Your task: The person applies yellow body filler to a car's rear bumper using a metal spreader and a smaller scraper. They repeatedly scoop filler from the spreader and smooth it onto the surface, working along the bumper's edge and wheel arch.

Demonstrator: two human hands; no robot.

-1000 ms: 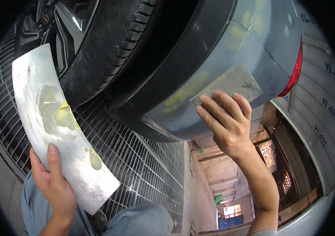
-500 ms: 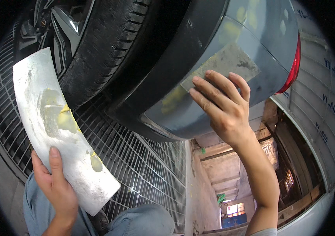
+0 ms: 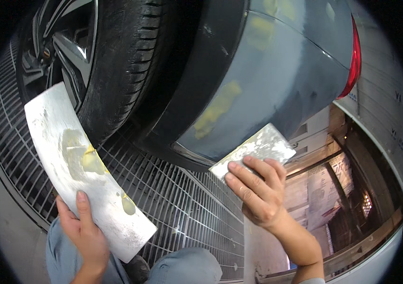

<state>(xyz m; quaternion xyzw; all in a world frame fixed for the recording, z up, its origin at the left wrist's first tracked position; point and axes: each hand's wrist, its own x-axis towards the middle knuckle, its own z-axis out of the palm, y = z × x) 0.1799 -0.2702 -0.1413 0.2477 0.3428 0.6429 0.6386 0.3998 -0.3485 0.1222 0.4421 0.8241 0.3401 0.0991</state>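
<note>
A long curved white board (image 3: 52, 120) with greenish-yellow paste on it is gripped in my left hand (image 3: 80, 227), thumb on its face. My right hand (image 3: 258, 187) has its fingers pressed on a thin rectangular metal spreader (image 3: 277, 142), held at the lower edge of the grey car bumper panel (image 3: 282, 71). Pale yellow patches (image 3: 215, 109) mark the panel above and left of the spreader. The black trim (image 3: 201, 71) runs beside these patches.
A tyre (image 3: 121, 57) and dark alloy wheel (image 3: 71, 52) stand at upper left. A red tail light (image 3: 353, 66) is at right. Metal grating (image 3: 182, 222) covers the floor, near my knees (image 3: 185, 265). A panelled wall (image 3: 386, 94) stands at far right.
My right hand and the spreader have moved down from the middle of the panel to its lower edge. The board sits slightly lower and further right in view.
</note>
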